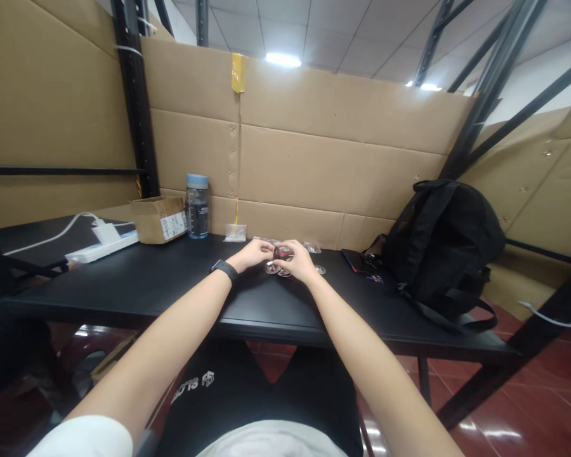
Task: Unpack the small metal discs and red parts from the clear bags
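Above the middle of the black table, both hands come together at a small shiny dark-red round piece (282,253). My right hand (301,259) curls its thumb and fingers around the right side of it. On the left side, the fingertips of my left hand (255,254) are bent in and meet its edge; a dark band circles that wrist. Just below the hands, small silvery discs with red centres (271,268) lie on the table. Another silvery disc (320,270) rests right of my right hand. The piece is partly hidden by the fingers, and its exact kind is too small to make out.
Clear plastic packets (313,248) lie behind the hands, with a small white packet (235,233) further left. A water bottle (197,208), an open cardboard box (159,219) and a power strip (102,246) stand left. A dark phone-like slab (354,261) and black backpack (450,244) sit right.
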{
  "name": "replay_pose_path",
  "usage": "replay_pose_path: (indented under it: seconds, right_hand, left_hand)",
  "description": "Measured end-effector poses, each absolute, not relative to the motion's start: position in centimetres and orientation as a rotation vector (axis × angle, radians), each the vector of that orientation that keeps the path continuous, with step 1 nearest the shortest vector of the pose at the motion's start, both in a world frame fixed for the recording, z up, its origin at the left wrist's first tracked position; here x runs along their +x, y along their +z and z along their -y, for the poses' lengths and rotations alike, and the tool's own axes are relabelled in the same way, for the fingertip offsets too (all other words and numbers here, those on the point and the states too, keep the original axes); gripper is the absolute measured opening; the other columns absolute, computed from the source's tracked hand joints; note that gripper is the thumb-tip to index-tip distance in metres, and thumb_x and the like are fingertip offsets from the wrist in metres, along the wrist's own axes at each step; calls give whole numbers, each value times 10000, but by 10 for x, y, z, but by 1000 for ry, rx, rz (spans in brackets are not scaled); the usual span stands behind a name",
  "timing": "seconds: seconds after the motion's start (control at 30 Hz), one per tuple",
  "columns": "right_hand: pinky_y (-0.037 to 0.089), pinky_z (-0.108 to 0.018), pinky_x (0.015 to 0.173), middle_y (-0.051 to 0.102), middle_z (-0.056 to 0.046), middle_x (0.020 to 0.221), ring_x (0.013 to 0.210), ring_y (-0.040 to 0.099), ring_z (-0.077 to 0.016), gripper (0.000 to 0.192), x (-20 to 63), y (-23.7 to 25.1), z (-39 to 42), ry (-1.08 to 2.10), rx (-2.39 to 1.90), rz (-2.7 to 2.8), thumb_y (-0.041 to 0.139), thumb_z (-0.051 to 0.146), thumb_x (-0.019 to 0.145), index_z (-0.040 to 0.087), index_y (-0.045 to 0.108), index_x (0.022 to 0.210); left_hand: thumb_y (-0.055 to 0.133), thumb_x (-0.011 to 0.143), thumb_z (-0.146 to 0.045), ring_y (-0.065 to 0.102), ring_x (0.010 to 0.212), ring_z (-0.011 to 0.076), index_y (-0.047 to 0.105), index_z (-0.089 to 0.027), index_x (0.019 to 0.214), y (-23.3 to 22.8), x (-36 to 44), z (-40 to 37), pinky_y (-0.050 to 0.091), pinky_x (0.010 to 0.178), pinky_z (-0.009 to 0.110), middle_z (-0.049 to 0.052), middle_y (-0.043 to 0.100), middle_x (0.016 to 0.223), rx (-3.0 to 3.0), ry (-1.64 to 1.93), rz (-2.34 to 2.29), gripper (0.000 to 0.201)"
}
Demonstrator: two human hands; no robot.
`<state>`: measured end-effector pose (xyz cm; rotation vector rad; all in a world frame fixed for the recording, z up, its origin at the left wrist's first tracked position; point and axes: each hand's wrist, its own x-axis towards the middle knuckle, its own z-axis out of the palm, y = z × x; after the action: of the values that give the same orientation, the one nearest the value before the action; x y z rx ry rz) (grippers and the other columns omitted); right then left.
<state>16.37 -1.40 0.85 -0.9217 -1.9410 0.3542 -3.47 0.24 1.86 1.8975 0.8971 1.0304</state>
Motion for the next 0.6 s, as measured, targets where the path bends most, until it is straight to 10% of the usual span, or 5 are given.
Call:
replay_pose_path:
  seconds: [0.3,0.6]
  right_hand:
    - [512,-337,977,735,-58,1115,1023,682,-213,440,159,18,22,69,-919,1976,780,174,719,213,715,1152]
    - [533,-325,884,710,-85,975,924,697,-234,373,248,27,6,-48,-1514,1809,847,218,639,167,779,1002]
  left_hand:
    - [695,820,-490,700,862,228,749,-119,860,16,-31,-15,539,849,340,105,772,897,2037,1071,-848,377]
    - [745,776,-375,689,858,242,786,-234,811,11,-72,-31,476,768,300,56,777,900,2213,898,-1761,150]
